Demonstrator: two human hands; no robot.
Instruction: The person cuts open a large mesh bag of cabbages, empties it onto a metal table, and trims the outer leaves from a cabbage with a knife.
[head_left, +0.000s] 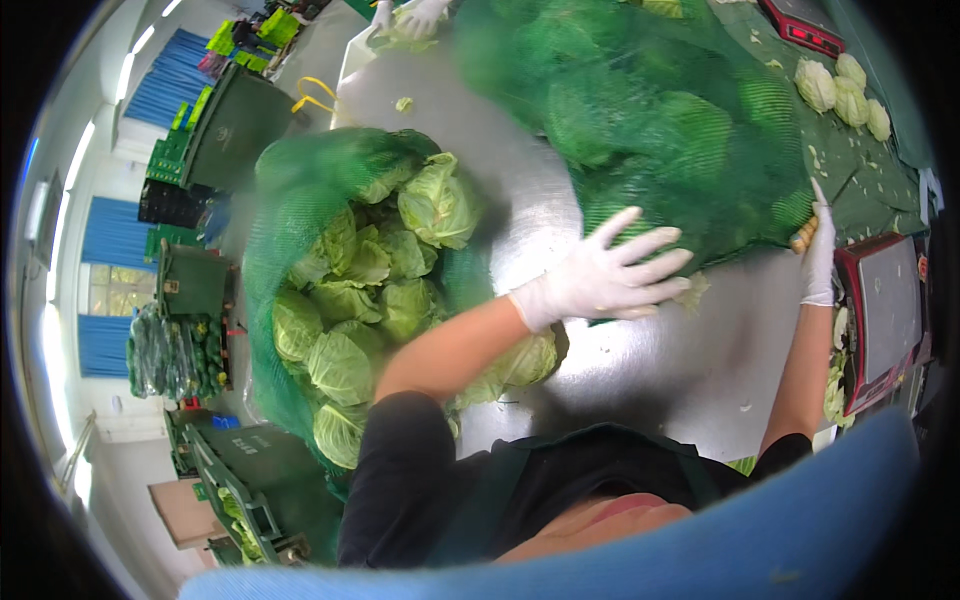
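My left hand, in a white glove, has its fingers spread against the lower edge of a full green mesh bag. Cabbages show through the netting. On the bag's right side, my right hand, also gloved, is closed around a small tan ridged handle; whatever it belongs to is hidden. To the left lies a second green mesh bag, its mouth open, with several pale green cabbages inside it. My left forearm crosses over some of them.
The metal table shines beneath both bags. A red-framed scale stands by my right arm, another scale farther back. Several trimmed cabbages sit at right. Another person's gloved hand is across the table. Green bins stand left.
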